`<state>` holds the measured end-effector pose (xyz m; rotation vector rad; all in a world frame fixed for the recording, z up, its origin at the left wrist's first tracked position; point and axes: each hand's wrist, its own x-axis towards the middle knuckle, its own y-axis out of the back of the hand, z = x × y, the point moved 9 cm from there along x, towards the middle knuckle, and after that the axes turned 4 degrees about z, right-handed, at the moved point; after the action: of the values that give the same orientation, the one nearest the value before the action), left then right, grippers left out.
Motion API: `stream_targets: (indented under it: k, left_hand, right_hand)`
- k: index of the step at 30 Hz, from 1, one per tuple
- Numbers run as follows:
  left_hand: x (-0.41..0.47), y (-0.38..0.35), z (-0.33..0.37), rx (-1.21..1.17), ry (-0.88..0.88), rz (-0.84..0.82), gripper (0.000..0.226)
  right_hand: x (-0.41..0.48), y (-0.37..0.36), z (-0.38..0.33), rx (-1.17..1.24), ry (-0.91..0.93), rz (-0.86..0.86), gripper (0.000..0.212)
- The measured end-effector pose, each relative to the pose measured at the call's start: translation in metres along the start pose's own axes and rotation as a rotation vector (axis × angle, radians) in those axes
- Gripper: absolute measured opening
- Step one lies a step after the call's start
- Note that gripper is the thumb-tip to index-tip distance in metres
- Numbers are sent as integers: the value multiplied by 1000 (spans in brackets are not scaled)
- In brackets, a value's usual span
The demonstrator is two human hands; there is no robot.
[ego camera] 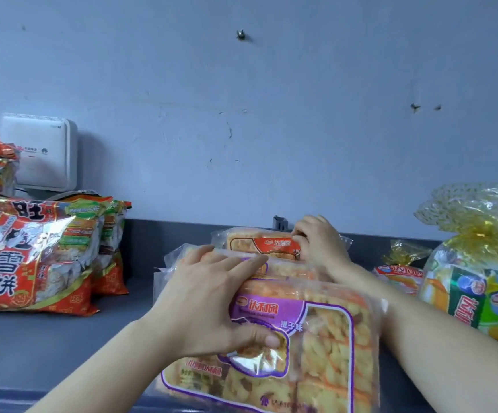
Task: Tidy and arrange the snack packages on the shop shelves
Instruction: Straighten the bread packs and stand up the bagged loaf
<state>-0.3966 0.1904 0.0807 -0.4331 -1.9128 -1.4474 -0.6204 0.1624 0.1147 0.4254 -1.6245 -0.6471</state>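
Several clear cake packages stand one behind another at the middle of the grey shelf (48, 338). The nearest has a purple label (310, 347); the farthest has an orange label (265, 244). My left hand (212, 296) grips the top left edge of the purple-label package, thumb on its front and fingers spread over the packs behind. My right hand (319, 242) reaches further back and pinches the top right corner of the orange-label package.
Large red rice-cracker bags (30, 254) stand at the left, with more stacked behind them. A white wall box (45, 150) hangs above them. At the right stands a gift pack in yellow cellophane (480, 263) and a small orange package (399, 277). The blue wall closes the back.
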Motion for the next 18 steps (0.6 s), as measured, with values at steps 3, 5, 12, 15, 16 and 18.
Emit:
stream_targets:
  k: [3, 5, 12, 15, 16, 18]
  left_hand:
    - [7, -21, -9, -42, 89, -168, 109]
    - [12, -29, -13, -63, 101, -216, 109]
    - [12, -30, -13, -69, 89, -267, 110]
    - [10, -29, -13, -74, 101, -272, 108]
    - [10, -28, -13, -73, 104, -268, 107]
    - [9, -28, -14, -72, 115, -272, 105]
  right_hand:
    - [-7, 2, 9, -35, 32, 28, 6]
    - [-10, -6, 24, -20, -28, -65, 7]
    - [-9, -15, 40, -108, -136, -172, 7]
    - [2, -21, 38, -144, -169, -207, 19]
    - [5, -23, 37, -145, -177, -221, 20]
    - [12, -29, 35, -89, -198, -214, 15]
